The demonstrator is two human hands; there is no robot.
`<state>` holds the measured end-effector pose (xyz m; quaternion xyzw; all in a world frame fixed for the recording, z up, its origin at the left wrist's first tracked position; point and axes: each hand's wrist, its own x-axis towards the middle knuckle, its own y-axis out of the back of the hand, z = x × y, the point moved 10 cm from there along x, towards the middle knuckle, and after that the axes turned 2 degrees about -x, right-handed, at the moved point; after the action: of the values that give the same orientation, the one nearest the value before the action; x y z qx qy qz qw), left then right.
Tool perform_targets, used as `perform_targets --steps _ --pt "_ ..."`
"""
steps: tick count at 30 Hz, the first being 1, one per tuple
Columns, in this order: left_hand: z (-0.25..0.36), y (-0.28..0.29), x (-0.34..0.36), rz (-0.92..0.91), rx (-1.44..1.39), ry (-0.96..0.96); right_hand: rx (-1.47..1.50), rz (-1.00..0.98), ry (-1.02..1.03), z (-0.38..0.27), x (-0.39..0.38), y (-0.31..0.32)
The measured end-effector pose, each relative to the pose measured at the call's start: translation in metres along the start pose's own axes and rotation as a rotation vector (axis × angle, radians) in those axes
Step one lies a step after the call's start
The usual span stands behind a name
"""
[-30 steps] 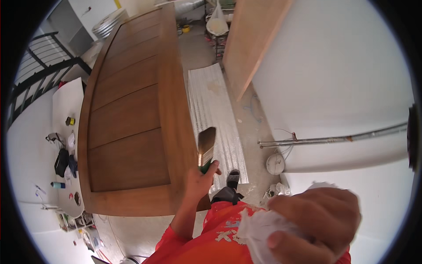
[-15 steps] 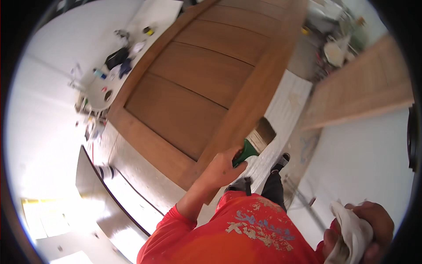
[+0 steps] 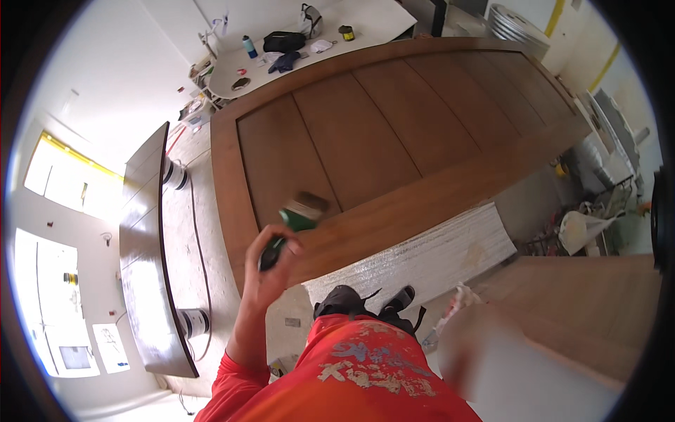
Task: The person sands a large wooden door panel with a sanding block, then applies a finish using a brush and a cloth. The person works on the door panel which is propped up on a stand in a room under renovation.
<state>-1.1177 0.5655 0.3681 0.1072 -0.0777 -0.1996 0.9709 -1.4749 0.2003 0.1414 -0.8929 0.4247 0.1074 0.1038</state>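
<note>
My left hand (image 3: 271, 264) is closed round the green handle of a wide paintbrush (image 3: 302, 211). The brush's dark bristles are over the near left part of a large brown panelled wooden door (image 3: 380, 126); whether they touch it I cannot tell. Low on the right, my right hand (image 3: 463, 369) is smeared by motion and its fingers cannot be made out. A crumpled whitish thing (image 3: 460, 301), perhaps cloth, shows just above it, and I cannot tell whether the hand holds it.
Silvery sheeting (image 3: 436, 250) covers the floor by my feet. A dark glossy panel (image 3: 148, 260) rests on buckets (image 3: 193, 322) at left. Light wood (image 3: 583, 309) stands at right. Behind the door, a white table (image 3: 373, 24) bears a black bag (image 3: 283, 41) and a bottle (image 3: 249, 47).
The view has swung round, and the door now lies across it. My left hand has brought the brush from beside the door's edge to over it. My right hand, earlier gripping a white cloth, is blurred.
</note>
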Motion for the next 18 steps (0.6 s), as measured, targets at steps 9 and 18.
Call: perform_targets --steps 9,18 --pt "-0.020 0.053 -0.024 0.520 0.021 0.183 0.918 -0.357 -0.563 -0.076 0.094 -0.105" --pt "-0.073 0.113 0.064 0.575 -0.048 0.271 0.922 -0.769 -0.528 -0.064 0.119 -0.205"
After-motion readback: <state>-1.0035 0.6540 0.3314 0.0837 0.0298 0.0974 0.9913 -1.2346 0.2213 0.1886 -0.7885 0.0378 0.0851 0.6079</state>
